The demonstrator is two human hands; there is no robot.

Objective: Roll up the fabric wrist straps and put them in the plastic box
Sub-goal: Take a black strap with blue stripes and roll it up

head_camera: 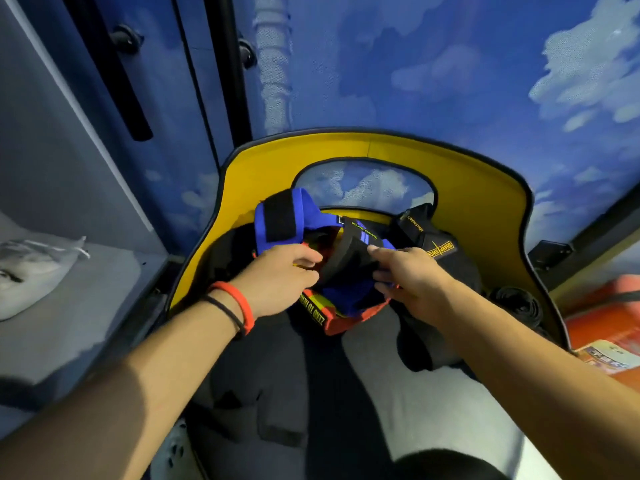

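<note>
Item: heap of fabric wrist straps, lying on a dark lap against a yellow panel point(485, 202) with black piping and an arched cut-out.

- Black wrist strap point(346, 261): woven elastic with blue stripes at one end, wound into a thick, loose coil at the middle of the heap.
- Blue strap point(311, 216): soft cloth, folded over, with a rectangular black hook-and-loop patch; it sits at the heap's upper left.
- Red-and-yellow strap point(322, 310): flat webbing with printed lettering, under the black coil.
- Black lettered strap point(440, 245): yellow print, at the right of the heap.
- Black coil point(519, 303): tightly wound, apart from the heap at the right.

Containers: an orange plastic item point(609, 306) with a paper label shows at the right edge; whether it is the box cannot be told. No strap lies in it.

Left hand point(277, 271): fingers curled, pinching the left edge of the black wrist strap. An orange band and a thin black band ring the wrist.

Right hand point(412, 282): forefinger over the coil and thumb beneath, pinching its right side.

Surroundings: cloud-printed blue wall point(450, 64); grey shelf point(86, 306) bearing a white drawstring pouch point(31, 268).
</note>
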